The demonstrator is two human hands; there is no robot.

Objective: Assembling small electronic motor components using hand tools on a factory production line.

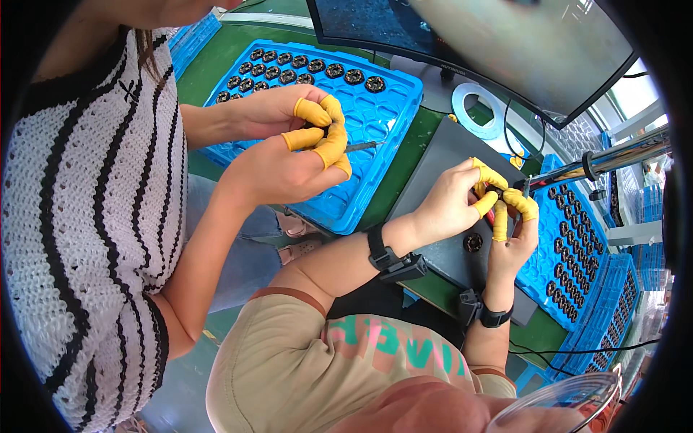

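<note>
Yellow finger cots cover several fingertips of both my hands. My left hand (456,196) pinches a small dark ring-shaped coil part (494,192), which looks like a motor stator and is mostly hidden by the fingers. Close against it, my right hand (514,229) is closed around a slender dark tool (527,186), whose tip sticks up past the fingers. Something red shows between the two hands; its kind cannot be made out. Just below them, another stator (473,242) lies flat on the dark grey work mat (440,155).
At left, a co-worker's hands (289,144) in yellow finger cots hold a small part and tool above a blue tray (382,108) with rows of stators. Another filled blue tray (538,263) stands at right. A monitor (375,29), white tape roll (462,108) and metal arm (621,155) are beyond.
</note>
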